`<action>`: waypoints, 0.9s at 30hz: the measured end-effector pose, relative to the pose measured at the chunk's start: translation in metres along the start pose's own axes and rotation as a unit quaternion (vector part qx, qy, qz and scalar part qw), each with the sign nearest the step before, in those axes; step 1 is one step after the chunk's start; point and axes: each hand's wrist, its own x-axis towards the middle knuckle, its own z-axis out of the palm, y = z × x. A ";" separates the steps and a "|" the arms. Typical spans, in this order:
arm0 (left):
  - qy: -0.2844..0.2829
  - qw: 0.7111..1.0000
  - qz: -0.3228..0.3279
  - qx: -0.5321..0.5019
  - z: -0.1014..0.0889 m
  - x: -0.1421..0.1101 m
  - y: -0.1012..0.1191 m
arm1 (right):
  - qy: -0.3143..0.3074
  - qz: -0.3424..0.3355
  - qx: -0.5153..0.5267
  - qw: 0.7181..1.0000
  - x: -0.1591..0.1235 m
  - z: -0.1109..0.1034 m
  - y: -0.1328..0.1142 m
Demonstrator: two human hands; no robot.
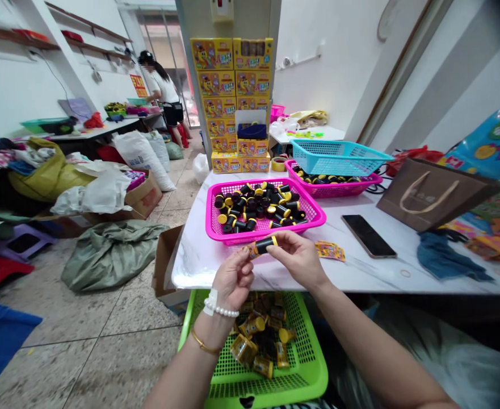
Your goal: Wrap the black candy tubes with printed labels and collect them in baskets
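Note:
My left hand (235,278) pinches a printed yellow-orange sleeve (253,250) at its left end. My right hand (298,255) grips a small black canister with a yellow cap (267,245) between thumb and fingers. The canister lies sideways, its left end at or inside the sleeve; how deep it sits cannot be made out. Just beyond my hands, a pink basket (211,224) holds many similar bare black-and-yellow canisters. Below the table edge, a green basket (313,369) contains canisters in printed sleeves. Flat printed sleeves (330,250) lie right of my right hand.
A phone (369,236), a brown paper bag (431,193) and a blue cloth (449,258) lie on the table's right. Behind, a turquoise basket (339,158) rests on another pink basket (330,190). Yellow boxes (235,108) are stacked against a pillar. A person (167,94) stands far left.

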 end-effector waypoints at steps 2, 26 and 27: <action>-0.004 1.000 0.007 0.007 -0.001 0.001 -0.003 | 0.012 -0.009 -0.027 1.000 -0.002 0.000 0.001; -0.001 0.999 0.014 0.033 -0.020 0.001 -0.013 | -0.028 -0.165 -0.295 0.941 -0.027 0.001 -0.003; -0.006 0.999 0.018 0.045 -0.021 0.000 -0.014 | -0.029 -0.145 -0.264 0.953 -0.026 0.001 -0.001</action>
